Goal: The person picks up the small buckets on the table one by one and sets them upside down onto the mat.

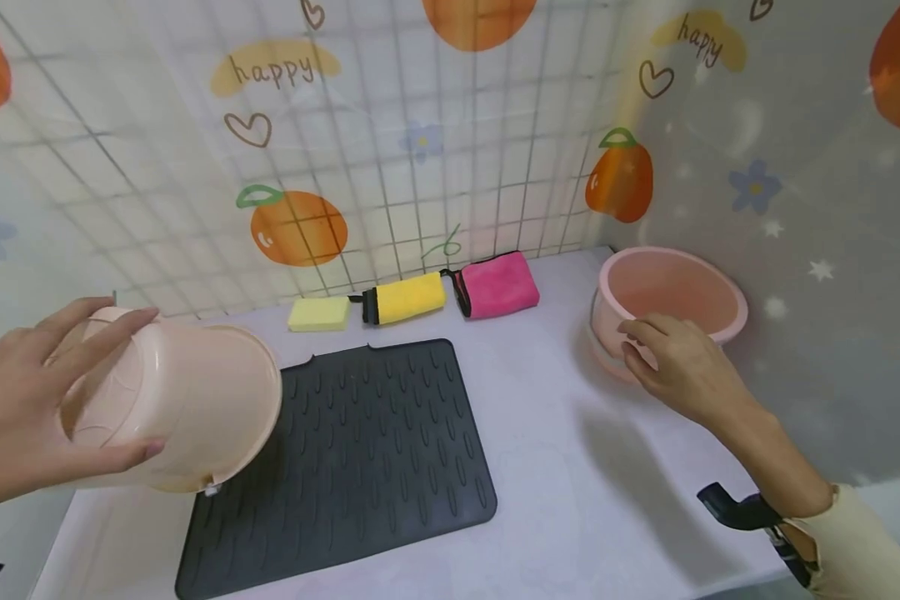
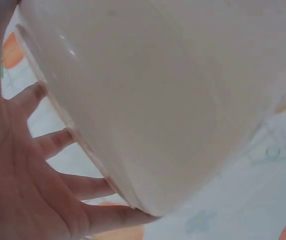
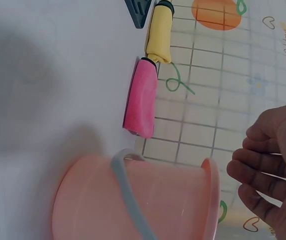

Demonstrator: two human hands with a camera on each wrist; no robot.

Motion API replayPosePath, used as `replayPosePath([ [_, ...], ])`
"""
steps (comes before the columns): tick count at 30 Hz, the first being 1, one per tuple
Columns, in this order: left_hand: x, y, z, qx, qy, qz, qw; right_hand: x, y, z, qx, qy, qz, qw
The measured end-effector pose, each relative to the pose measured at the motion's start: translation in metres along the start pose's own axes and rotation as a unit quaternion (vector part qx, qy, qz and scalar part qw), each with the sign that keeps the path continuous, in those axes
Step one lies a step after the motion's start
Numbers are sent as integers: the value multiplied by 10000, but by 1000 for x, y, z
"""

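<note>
My left hand (image 1: 26,408) grips a cream bucket (image 1: 210,392) by its base, fingers spread across the bottom and thumb along the side. The bucket is tipped on its side above the left part of a black ridged mat (image 1: 367,450), its mouth facing right and away from the palm. In the left wrist view the fingertips (image 2: 58,142) press the base edge. My right hand (image 1: 682,367) hovers in front of an upright pink bucket (image 1: 667,279), holding nothing, with its fingers loosely bent. In the right wrist view the bucket's grey handle (image 3: 128,195) hangs down its side.
Along the back of the table lie a pale yellow sponge (image 1: 319,314), a rolled yellow cloth (image 1: 408,298) and a rolled pink cloth (image 1: 497,285). Behind them stands a wire grid (image 1: 390,192) with a printed curtain. Another printed curtain (image 1: 817,333) borders the right side.
</note>
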State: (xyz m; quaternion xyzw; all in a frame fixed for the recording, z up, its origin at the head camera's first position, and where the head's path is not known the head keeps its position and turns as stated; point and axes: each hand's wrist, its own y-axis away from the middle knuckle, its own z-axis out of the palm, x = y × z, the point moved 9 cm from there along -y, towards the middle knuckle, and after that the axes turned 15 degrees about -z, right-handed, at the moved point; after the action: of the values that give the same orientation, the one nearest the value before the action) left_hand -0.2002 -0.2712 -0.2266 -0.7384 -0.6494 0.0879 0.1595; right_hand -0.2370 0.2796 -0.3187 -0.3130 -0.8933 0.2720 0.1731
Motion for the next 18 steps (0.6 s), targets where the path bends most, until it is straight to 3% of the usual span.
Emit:
replayPosePath([
  [2, -7, 1, 0, 72, -502, -50, 9987, 2, 1, 1, -44, 11, 87, 10000],
  [5, -18, 2, 8, -108, -1016, -79, 9947, 6, 2, 2, -79, 15, 183, 9998],
  [13, -20, 2, 47, -1177, -635, 151, 9909, 14, 6, 1, -153, 22, 264, 9995],
  [18, -12, -1, 66, -1880, -682, -79, 9798, 22, 10, 2, -303, -1, 600, 9977],
])
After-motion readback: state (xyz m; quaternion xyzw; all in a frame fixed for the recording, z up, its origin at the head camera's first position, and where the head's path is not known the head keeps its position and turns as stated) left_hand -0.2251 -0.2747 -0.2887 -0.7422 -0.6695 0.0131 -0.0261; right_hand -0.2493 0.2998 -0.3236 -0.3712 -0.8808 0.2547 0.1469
